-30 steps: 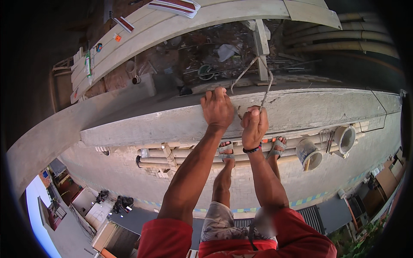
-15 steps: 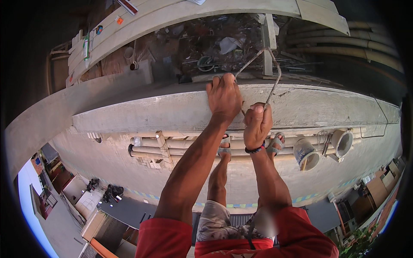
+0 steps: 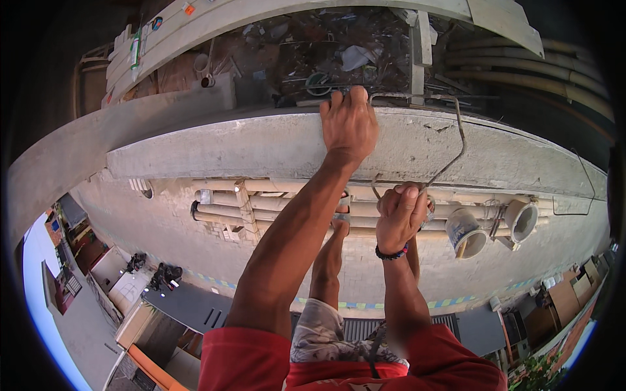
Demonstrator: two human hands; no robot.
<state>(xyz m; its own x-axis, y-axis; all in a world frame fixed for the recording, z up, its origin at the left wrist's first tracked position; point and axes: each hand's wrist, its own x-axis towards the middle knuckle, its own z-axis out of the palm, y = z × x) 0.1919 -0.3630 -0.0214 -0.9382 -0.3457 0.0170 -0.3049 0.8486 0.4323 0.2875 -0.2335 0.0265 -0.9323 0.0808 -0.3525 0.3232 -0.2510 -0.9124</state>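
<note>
A bent metal rod [image 3: 462, 140] forms a large loop against the face of the pale concrete beam [image 3: 261, 146]. My left hand [image 3: 350, 127] is closed at the beam's far edge, gripping the loop's left side; its curled fingertips are partly hidden. Lower and to the right, my right hand [image 3: 401, 215] is a fist around the near part of the same rod, in front of the beam's near edge. A short piece of the rod shows between the hands, by the right hand's knuckles.
Under my feet are bamboo poles [image 3: 274, 221], high above the paving. Two buckets, one with a stick inside [image 3: 464, 233] and one grey [image 3: 521, 221], stand at right. Another bent rod [image 3: 595, 189] hangs on the beam at far right. Debris lies beyond the beam.
The rod's loop has tilted down and right, its top now lying along the beam's far edge. My right hand has moved nearer to me and slightly right; my left hand stays near the edge.
</note>
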